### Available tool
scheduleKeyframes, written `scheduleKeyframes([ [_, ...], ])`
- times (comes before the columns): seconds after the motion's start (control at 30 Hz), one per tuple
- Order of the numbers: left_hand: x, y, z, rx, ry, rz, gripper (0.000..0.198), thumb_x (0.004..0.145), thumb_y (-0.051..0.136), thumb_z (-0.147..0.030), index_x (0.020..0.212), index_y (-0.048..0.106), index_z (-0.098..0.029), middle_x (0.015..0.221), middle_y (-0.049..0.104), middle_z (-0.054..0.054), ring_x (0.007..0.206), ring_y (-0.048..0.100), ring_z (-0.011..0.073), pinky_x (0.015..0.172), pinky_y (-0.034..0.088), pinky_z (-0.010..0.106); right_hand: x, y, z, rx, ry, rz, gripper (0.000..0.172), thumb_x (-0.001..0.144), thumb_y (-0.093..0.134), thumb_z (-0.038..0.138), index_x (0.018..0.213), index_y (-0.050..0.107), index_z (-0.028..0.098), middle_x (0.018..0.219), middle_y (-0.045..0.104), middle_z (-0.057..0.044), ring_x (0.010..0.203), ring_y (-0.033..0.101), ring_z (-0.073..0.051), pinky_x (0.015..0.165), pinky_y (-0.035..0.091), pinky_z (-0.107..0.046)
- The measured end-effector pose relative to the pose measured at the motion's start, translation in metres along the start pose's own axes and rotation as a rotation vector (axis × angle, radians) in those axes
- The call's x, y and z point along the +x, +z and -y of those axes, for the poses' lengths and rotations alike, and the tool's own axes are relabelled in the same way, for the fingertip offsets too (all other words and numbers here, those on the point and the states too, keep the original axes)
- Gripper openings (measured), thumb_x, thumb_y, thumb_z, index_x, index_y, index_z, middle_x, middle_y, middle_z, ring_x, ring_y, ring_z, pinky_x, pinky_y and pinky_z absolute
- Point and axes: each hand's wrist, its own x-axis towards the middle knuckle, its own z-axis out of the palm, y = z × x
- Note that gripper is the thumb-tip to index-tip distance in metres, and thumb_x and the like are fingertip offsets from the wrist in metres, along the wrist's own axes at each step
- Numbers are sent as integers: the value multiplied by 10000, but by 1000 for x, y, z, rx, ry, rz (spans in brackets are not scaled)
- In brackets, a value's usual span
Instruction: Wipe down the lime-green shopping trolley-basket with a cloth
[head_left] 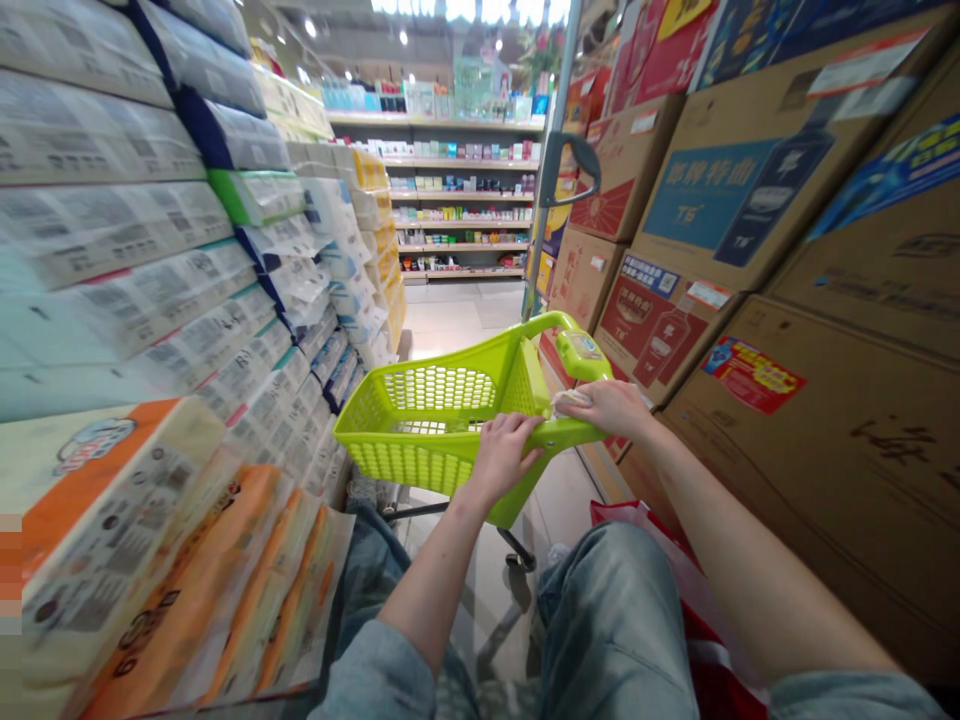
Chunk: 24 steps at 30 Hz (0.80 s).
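A lime-green plastic shopping cart (pixel 420 400) stands in front of me, its basket pointing to the left. My left hand (pixel 504 455) grips the near side rim of the basket, close to the handle end, with its fingers curled over the edge. In my right hand (pixel 609 408) is a crumpled white cloth (pixel 571 400), pressed against the cart's frame beside the handle. Part of the cloth is hidden under the fingers. The handle grip (pixel 583 352) carries a small label and lies just beyond my right hand. Inside the basket I see no goods.
Stacked packs of tissue paper (pixel 150 230) line the left side, with orange packs (pixel 172 590) close by. Cardboard cartons (pixel 720 180) rise on the right. A metal post (pixel 551 170) with a dark handle stands ahead, before shelves (pixel 465 190). A red bag (pixel 705 610) sits by my leg.
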Motion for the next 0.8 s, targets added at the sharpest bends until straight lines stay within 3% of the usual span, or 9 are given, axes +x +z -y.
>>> scheduleKeyframes([
  [0.8, -11, -2, -16, -60, -16, 31, 465, 826, 573, -300, 1280, 473, -277, 1109, 558, 40, 1029, 467, 218, 905, 410, 374, -5, -1, -9, 23, -68, -10, 587, 799, 346, 696, 726, 686, 222, 704, 685, -45, 683, 610, -171, 556, 277, -232],
])
